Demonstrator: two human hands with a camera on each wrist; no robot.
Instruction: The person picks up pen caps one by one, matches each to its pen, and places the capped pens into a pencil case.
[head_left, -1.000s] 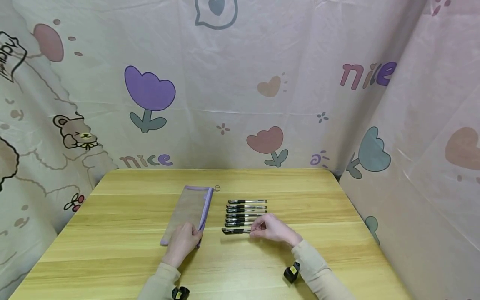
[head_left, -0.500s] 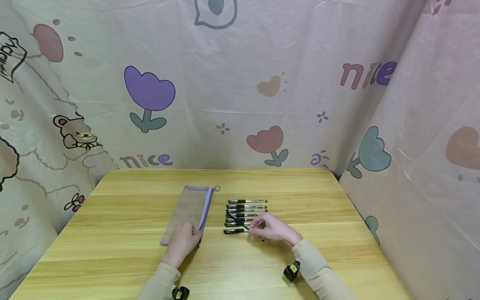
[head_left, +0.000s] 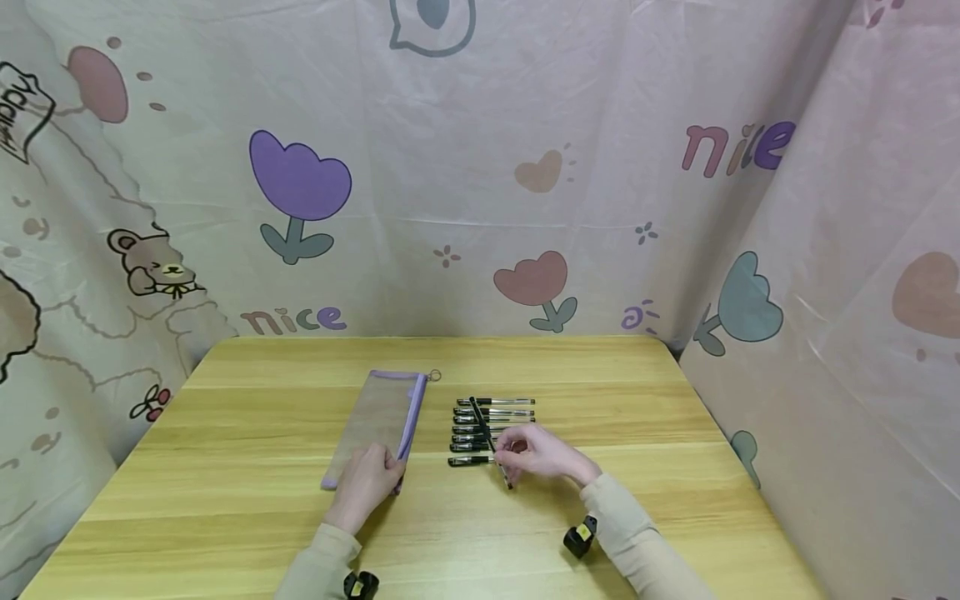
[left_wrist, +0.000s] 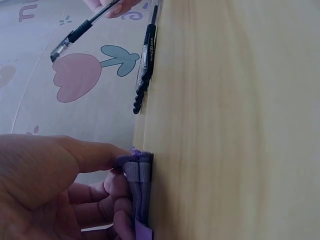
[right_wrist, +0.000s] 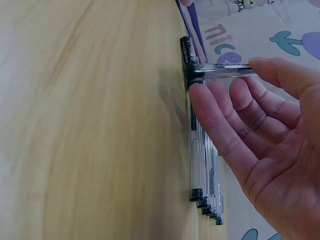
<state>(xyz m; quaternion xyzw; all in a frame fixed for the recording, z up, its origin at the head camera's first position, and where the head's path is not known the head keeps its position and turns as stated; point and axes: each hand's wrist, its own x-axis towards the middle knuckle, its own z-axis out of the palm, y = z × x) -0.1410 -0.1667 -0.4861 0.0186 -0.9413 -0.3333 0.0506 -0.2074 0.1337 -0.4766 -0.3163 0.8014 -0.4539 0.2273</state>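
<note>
In the head view my left hand (head_left: 365, 482) lies over the near end of a mesh zip pencil pouch (head_left: 375, 421) with purple trim. The left wrist view has its thumb and fingers pinching the pouch's zipper end (left_wrist: 143, 192). My right hand (head_left: 546, 450) pinches a clear-barrelled gel pen (head_left: 482, 423) with a black grip, raised and slanting across other pens. Several similar pens (head_left: 517, 402) lie side by side under it, capped ends leftward. The nearest pen (head_left: 467, 461) sits slightly apart, partly behind my right fingers. In the right wrist view, the held pen (right_wrist: 220, 71) is between thumb and fingers.
A wood-grain table (head_left: 225, 467) carries everything. A metal ring (head_left: 434, 376) sticks out from the pouch's far corner. Behind and at both sides hangs a printed cloth (head_left: 420, 167). Black wrist-camera boxes (head_left: 581, 536) sit by the sleeves.
The pen in my right hand has come up off the table and swung from lying flat to slanting, its cap pointing away over the row. My left hand and the pouch stay in place.
</note>
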